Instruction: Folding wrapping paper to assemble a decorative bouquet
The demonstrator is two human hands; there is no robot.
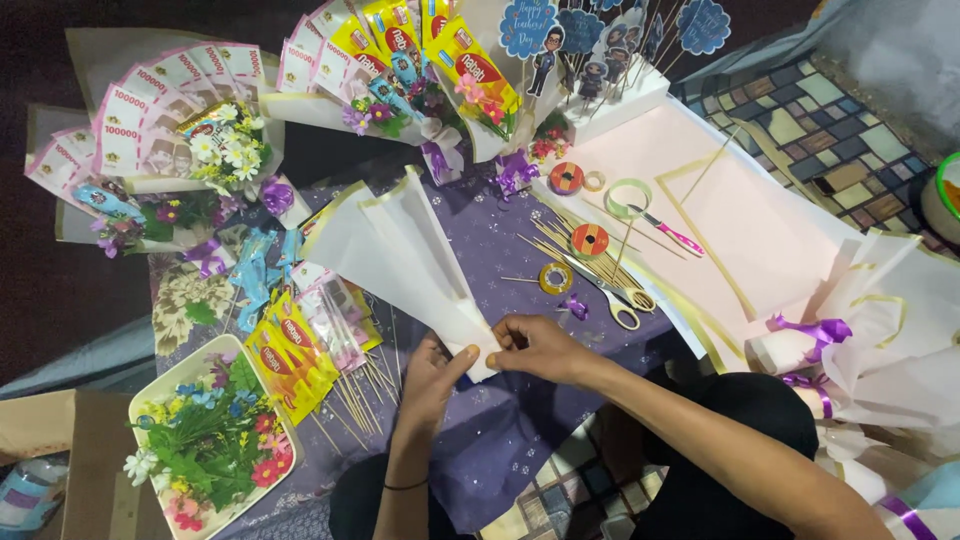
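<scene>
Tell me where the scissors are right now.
In the head view the scissors lie right of centre on the purple cloth, beside the bamboo skewers, just beyond the right hand.

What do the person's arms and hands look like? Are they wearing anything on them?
Both arms are bare, with no sleeves showing. The left hand has a thin dark band around its wrist, like a bracelet or hair tie. The right hand wears nothing: no glove, no watch, and no ring that shows. Fingers on both hands are bare.
</scene>
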